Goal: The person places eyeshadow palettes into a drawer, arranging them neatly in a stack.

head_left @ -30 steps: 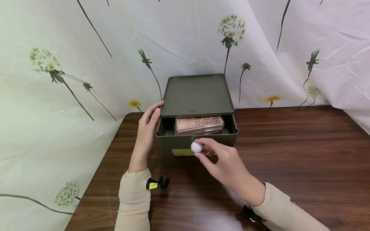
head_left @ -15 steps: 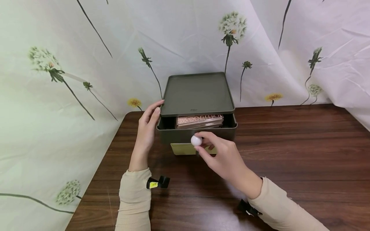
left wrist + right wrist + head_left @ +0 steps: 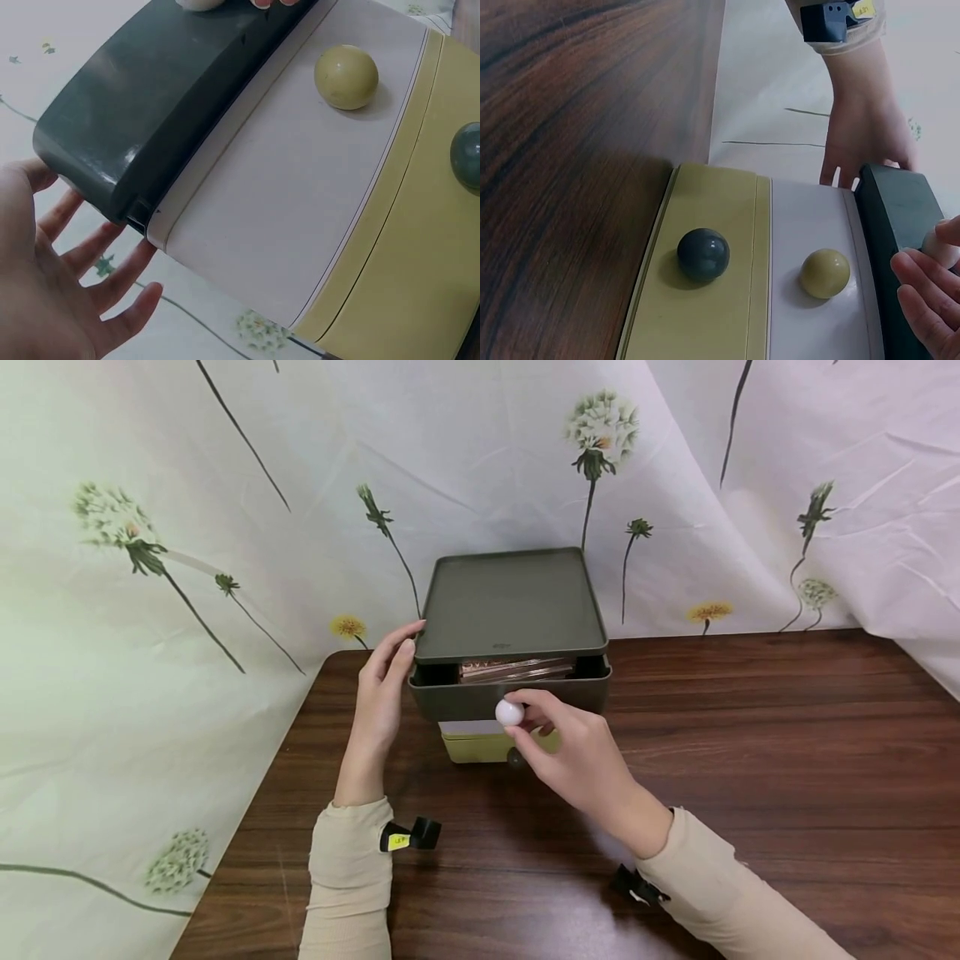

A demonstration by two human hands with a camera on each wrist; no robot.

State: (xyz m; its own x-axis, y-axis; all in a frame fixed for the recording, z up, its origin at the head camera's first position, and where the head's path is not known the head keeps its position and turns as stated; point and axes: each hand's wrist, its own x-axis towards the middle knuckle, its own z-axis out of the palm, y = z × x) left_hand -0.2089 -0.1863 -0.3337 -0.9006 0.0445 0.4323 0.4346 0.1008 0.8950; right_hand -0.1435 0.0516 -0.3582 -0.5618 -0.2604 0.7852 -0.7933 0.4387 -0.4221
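A small drawer cabinet (image 3: pixel 510 602) with a dark green top stands at the table's far edge. Its dark green top drawer (image 3: pixel 465 697) is a little way out, and a strip of a pink palette (image 3: pixel 513 668) shows inside. My right hand (image 3: pixel 525 727) pinches the drawer's white knob (image 3: pixel 509 713). My left hand (image 3: pixel 401 652) rests with straight fingers against the cabinet's left side; in the left wrist view this left hand (image 3: pixel 52 277) lies open beside the drawer's corner (image 3: pixel 112 195). Below come a white drawer (image 3: pixel 300 187) with a yellow knob (image 3: pixel 825 273) and a yellow drawer (image 3: pixel 705 322) with a dark knob (image 3: pixel 703 254).
The cabinet stands on a dark wooden table (image 3: pixel 750 760). A flower-print cloth (image 3: pixel 225 527) hangs behind it and drapes down past the table's left edge. Small black clips sit at both wrists of my beige sleeves (image 3: pixel 348 877).
My right hand has pushed the top drawer inward by its white knob. The palette, plainly seen before, now shows only as a thin strip. My left hand has stayed put.
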